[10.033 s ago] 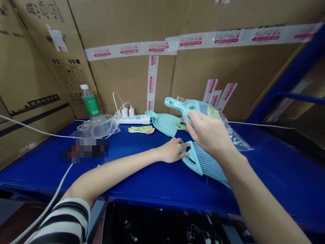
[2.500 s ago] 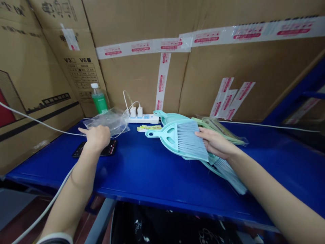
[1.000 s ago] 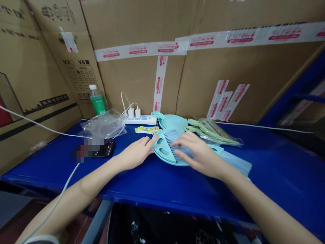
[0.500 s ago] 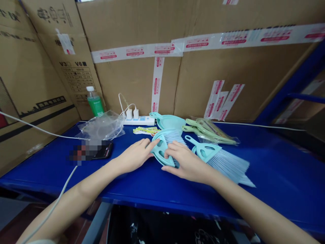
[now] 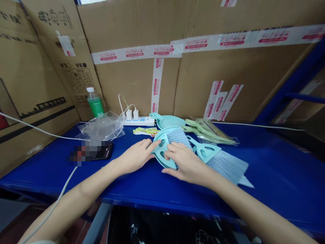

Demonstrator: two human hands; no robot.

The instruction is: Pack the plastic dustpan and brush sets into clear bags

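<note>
A light-blue hand brush (image 5: 179, 136) lies in a matching dustpan (image 5: 162, 162), bristles toward the right and back. My left hand (image 5: 138, 154) is closed around their handle end, the index finger lying on top and the handle itself covered. From the right, my right hand (image 5: 186, 162) grips the brush head with curled fingers, its thumb low near the dustpan's front edge. Just beyond that hand rests a second light-blue brush (image 5: 206, 153), its bristles fanned to the right, with part of another blue piece beneath its handle.
Behind are a blue dustpan (image 5: 171, 121), green pieces in clear plastic (image 5: 210, 131), yellow labels (image 5: 146, 131) and a power strip (image 5: 139, 121). On the left stand a green bottle (image 5: 95, 105), plastic bags (image 5: 101, 125) and a dark phone (image 5: 104, 151). Cardboard (image 5: 127, 81) walls the blue table (image 5: 142, 189).
The brush and dustpan in my hands have shifted slightly to the right, the bristles now nearer the second brush's handle. Both hands keep nearly the same place and grip.
</note>
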